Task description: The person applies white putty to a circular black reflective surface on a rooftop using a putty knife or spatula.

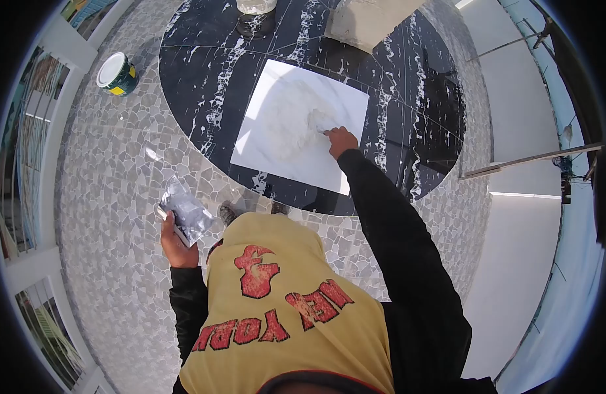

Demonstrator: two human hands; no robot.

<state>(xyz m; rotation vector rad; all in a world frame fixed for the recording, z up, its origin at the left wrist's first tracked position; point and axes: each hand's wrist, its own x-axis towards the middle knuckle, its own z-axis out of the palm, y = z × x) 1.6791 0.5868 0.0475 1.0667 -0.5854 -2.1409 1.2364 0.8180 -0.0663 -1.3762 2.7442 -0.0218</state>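
My left hand (177, 246) is closed around a shiny silver foil pouch (189, 211), held low to the left of my body above the paved floor. With my right arm stretched forward, my right hand (343, 142) is closed over the right part of a white square tile (256, 141). Its fingertips pinch a small pale thing, too small to name, against a cloudy whitish smear (286, 121). The smear covers much of the tile's middle. Beneath the tile is a round black tabletop with white veins (204, 85).
On the table's far side stand a white tub (256, 6) and a beige slab or box (362, 26). A dark green lidded bucket (122, 77) is on the floor at left. White-framed openings (50, 259) line the left side; a wooden bar (533, 161) juts in from the right.
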